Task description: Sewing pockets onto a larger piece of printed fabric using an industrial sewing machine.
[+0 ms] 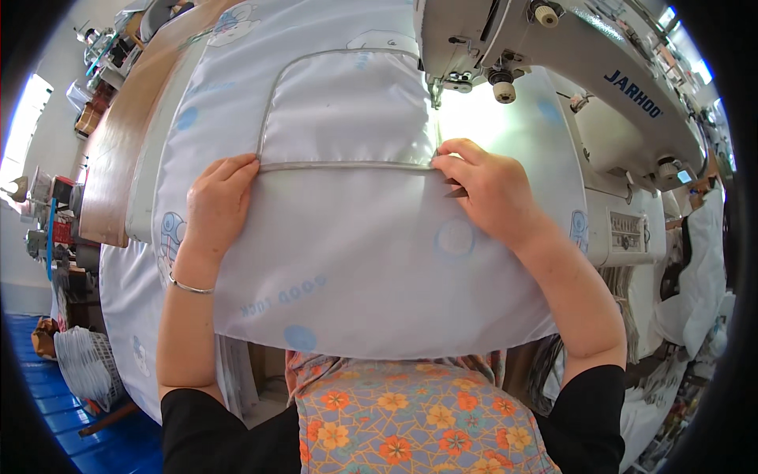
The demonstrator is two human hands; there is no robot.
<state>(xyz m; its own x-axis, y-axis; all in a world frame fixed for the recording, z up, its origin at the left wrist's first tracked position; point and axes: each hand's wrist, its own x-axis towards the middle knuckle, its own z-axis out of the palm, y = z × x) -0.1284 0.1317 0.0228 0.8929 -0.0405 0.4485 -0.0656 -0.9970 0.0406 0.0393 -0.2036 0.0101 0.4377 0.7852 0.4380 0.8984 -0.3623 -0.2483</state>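
A large sheet of white fabric [379, 261] with pale blue cartoon prints covers the sewing table and hangs toward my lap. On it lies a smaller white panel [347, 110] with rounded far corners, edged in grey piping [347, 166]. My left hand [223, 197] pinches the panel's near left corner between thumb and fingers. At the near right corner, my right hand [489, 186] pinches the piped edge. Dark metal tips, perhaps of thread snips [455, 192], poke out from under my right fingers. The sewing machine's needle area [436, 93] is just beyond the right hand, at the panel's right edge.
The white sewing machine [576, 55] arches over the far right, its lamp lighting the fabric. A wooden tabletop [142, 118] stretches along the left. A white basket [87, 367] stands at the lower left near the blue floor [47, 419]. White fabric [699, 268] hangs at the far right.
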